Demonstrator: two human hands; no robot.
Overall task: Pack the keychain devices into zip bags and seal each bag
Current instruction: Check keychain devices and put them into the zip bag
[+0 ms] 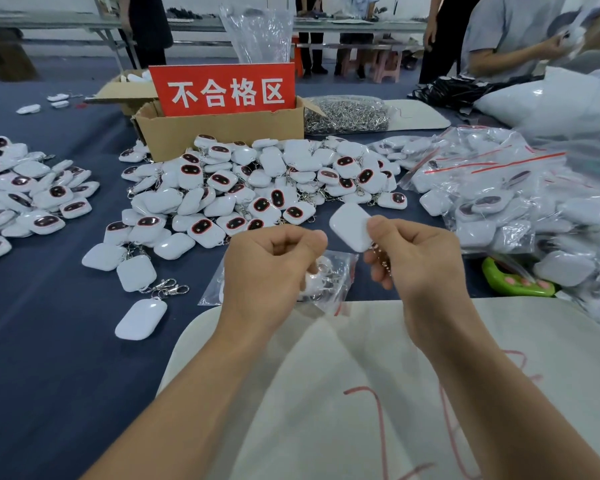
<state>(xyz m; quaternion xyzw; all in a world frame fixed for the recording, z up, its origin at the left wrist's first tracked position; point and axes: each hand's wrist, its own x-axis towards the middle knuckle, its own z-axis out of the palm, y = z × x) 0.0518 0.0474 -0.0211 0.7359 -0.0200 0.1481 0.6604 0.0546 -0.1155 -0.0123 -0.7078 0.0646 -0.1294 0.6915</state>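
Right fingers [383,227] pinch a white keychain device [347,226], its chain [381,259] hanging beside the right hand [420,261]; the left hand [267,271] curls its fingers round a clear zip bag [336,282] above the blue counter [49,323], near the loose device pile [257,181], with bagged devices [516,202] to the right

A white keychain device [349,226] is held tilted beside a crumpled clear zip bag [331,284].

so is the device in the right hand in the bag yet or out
Out. The right hand pinches the white device in the air, beside and above the zip bag that the left hand grips.
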